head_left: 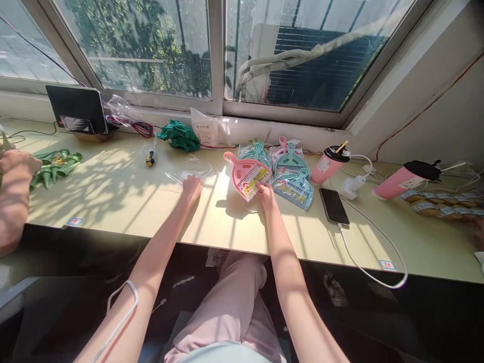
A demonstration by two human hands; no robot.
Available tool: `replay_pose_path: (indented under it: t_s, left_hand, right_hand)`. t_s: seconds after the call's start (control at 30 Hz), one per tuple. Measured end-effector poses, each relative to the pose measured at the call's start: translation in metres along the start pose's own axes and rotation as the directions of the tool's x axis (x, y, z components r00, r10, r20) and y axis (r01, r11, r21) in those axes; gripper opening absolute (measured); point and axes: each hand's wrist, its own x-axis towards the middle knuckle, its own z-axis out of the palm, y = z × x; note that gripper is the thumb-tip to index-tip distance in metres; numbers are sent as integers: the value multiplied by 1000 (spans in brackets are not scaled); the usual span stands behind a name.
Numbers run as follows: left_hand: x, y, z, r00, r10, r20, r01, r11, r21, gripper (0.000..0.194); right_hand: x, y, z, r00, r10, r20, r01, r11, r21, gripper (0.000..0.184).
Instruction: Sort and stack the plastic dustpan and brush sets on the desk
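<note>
My right hand (266, 195) grips the lower right edge of a pink mini dustpan (239, 176), its fingers closed on it. A small brush and a yellow printed label (251, 187) sit in the pan, which is tilted above the table. My left hand (192, 188) rests at the near edge of a clear plastic bag (185, 171) lying on the table, fingers drawn together on the film. Beside my right hand lie several wrapped dustpan sets, among them a blue one (297, 190), a teal one (290, 160) and a green one (257, 151).
To the right are a phone (335, 205) on a charging cable, a white plug (353, 186) and two pink cups (325, 169). A screwdriver (150, 158), green cloth (179, 135) and tablet (77, 108) lie left. Another person's hand (17, 162) is beside green leaf-like pieces (56, 165).
</note>
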Motion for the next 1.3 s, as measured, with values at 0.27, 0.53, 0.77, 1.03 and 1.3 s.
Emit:
replay_pose_path:
  t_s: [0.27,0.53,0.77,1.03,1.3]
  left_hand:
    - [11,12,-1,997,-41,-69,27,982,-188,36]
    - [19,23,-12,980,-55,-193,19,983,-183,44]
    - [22,53,-26,898,73,-435,-235,913,-332,42]
    - [17,97,-42,777,371,-508,-574,749,-331,33]
    - [1,103,-39,913,-275,-302,-96,573,-814,68]
  right_hand:
    - [-4,10,7,971,177,159,-176,984,-26,20]
    - [-10,8,17,981,183,69,-178,981,-79,22]
    - [-10,8,26,999,38,-24,-37,998,56,26]
    - [-6,9,32,997,20,-79,-12,995,96,24]
    - [-8,9,37,996,28,-80,-17,990,138,8]
